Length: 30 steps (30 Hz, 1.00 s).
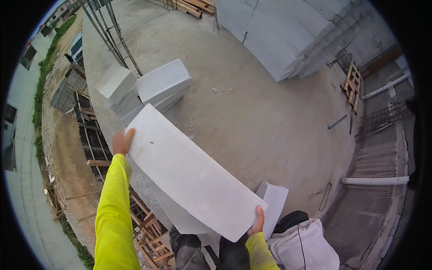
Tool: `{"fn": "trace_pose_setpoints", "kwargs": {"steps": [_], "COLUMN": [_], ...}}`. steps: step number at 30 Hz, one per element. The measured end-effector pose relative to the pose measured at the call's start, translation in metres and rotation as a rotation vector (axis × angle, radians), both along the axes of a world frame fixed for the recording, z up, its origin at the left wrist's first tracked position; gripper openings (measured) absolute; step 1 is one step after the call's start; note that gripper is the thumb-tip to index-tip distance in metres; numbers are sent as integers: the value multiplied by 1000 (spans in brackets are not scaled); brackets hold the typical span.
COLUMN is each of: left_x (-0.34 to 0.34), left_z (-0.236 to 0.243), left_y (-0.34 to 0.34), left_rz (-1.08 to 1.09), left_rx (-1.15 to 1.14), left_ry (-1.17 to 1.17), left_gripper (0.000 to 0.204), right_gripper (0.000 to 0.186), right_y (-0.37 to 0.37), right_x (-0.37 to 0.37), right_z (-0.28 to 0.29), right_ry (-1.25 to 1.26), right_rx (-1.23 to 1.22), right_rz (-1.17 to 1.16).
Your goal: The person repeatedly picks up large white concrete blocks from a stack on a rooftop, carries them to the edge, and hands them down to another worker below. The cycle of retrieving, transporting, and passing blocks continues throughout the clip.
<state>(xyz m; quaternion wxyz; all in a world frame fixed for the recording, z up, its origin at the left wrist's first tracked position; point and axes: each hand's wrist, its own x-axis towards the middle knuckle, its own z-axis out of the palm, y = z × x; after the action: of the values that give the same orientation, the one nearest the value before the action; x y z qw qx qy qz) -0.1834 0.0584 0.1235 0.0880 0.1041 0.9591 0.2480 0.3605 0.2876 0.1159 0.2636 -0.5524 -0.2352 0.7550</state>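
A long white concrete block [193,173] lies slantwise between my hands, a small dark pit in its upper face. My left hand [122,142] grips its far left end, fingers along the edge. At the near right end, my right hand [257,222] clasps the corner with the thumb on top. Beneath the held block shows another pale block surface [177,211]; whether the two touch I cannot tell. Just beyond my right hand stands a smaller block [274,198]. Past the far end sit several stacked blocks [164,81], partly hidden by the held one.
Upright steel rebar [114,40] rises behind the stacked blocks. The concrete floor's edge runs along the left, with timber framing [146,225] below. A tall block stack [279,36] fills the far right. A white bag [308,245] and a wooden pallet [352,85] are on the right.
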Motion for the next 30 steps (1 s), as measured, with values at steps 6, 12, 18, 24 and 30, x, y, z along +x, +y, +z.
{"fn": "trace_pose_setpoints", "kwargs": {"steps": [6,12,18,24,30], "left_x": [36,197,278,248,164], "left_z": [30,102,156,205,261], "left_y": [36,81,186,291,377], "left_rz": [298,429,370,259,48], "left_rx": [51,262,402,450,395], "left_ry": [-38,-166,-268,-318,-183], "left_gripper": [62,40,38,42,45], "right_gripper": [71,79,68,53,53], "right_y": [105,248,321,336,334], "right_x": [-9,66,143,163,132], "right_z": [56,210,362,424,401], "right_ry": [-46,-126,-388,-397,-277], "right_rx": [104,131,207,368,362], "right_rz": [90,236,241,30,-163]}}
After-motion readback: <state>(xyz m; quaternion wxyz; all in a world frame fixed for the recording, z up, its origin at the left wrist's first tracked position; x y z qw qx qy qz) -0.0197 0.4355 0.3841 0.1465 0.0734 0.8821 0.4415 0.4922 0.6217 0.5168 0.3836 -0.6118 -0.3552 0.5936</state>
